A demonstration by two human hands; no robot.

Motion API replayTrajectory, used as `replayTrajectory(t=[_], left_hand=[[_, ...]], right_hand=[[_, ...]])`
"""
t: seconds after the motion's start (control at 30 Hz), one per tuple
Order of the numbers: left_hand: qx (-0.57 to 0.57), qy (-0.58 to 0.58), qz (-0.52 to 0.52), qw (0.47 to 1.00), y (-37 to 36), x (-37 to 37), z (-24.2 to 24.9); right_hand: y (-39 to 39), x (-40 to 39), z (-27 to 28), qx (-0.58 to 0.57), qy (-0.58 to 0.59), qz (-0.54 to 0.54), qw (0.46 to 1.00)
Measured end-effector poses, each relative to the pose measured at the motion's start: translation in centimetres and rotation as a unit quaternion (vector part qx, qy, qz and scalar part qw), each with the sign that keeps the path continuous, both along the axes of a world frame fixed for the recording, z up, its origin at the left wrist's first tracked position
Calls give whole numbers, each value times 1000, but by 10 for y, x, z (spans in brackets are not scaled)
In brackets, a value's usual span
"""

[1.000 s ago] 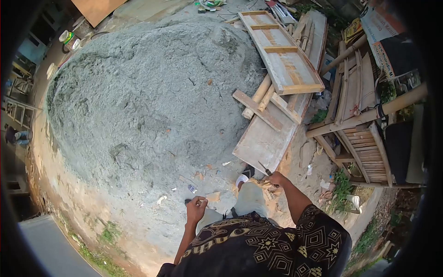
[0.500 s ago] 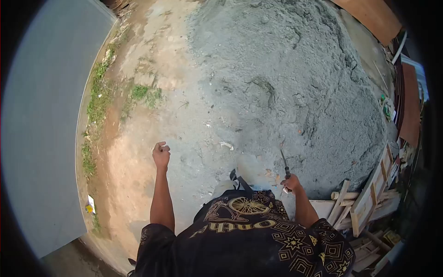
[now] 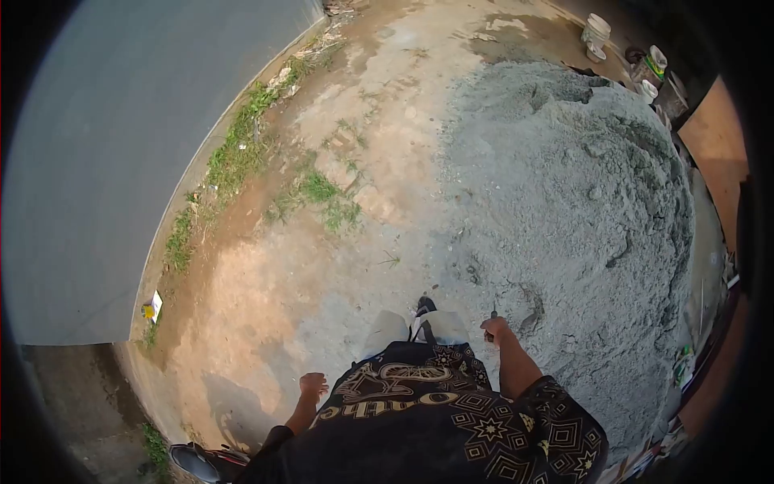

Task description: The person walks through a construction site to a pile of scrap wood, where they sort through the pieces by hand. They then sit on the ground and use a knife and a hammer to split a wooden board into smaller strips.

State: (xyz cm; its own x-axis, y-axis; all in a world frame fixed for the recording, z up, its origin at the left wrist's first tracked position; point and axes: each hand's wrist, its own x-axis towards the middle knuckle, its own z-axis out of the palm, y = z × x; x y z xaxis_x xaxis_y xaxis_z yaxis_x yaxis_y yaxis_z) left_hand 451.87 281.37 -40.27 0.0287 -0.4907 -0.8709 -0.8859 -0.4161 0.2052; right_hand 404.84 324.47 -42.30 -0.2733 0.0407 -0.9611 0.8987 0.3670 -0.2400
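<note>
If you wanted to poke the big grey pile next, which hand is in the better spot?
Probably the right hand: it shows against the edge of the grey pile and grips a dark object. The left hand is on the other side of the body, over pale ground.

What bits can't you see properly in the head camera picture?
All in the head view:
Tool in the right hand: mostly hidden by the fingers, so its type is unclear.
Dark rounded object, lower left: cut off by the bottom edge.
White-and-yellow litter, far left: too small to identify.
</note>
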Motion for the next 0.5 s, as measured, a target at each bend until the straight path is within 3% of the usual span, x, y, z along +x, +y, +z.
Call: replayTrajectory(t=[0.03,0.07,0.1,0.13,0.17,0.2,0.27,0.33,0.43,0.47,0.5], left_hand=[[-1,-21,-65,998,5,-11,3],[-5,-43,-214,976,7,-19,1],[-20,-70,-387,919,6,-34,-9],[-26,-89,-506,857,4,-49,-25],[-24,-94,-562,822,-1,-72,-46],[-29,-77,-541,837,-4,-100,-41],[-12,-35,-439,898,-21,-165,-45],[-6,-1,-399,917,-55,-240,-59],[10,60,-378,924,-132,-355,-70],[31,75,-330,941,-163,-406,-66],[69,78,-233,967,-195,-454,-61]], right_hand=[[-28,-29,7,-43,11,6,999],[-56,-60,8,-50,37,77,995],[-87,-92,11,-55,67,146,986],[-119,-120,24,-19,165,286,944],[-152,-150,37,24,257,417,872],[-178,-172,31,63,365,416,831],[-226,-227,32,57,356,437,824],[-272,-273,29,40,406,378,831],[-301,-332,36,30,380,399,834],[-306,-359,39,43,384,422,820],[-305,-381,57,31,319,384,866]])
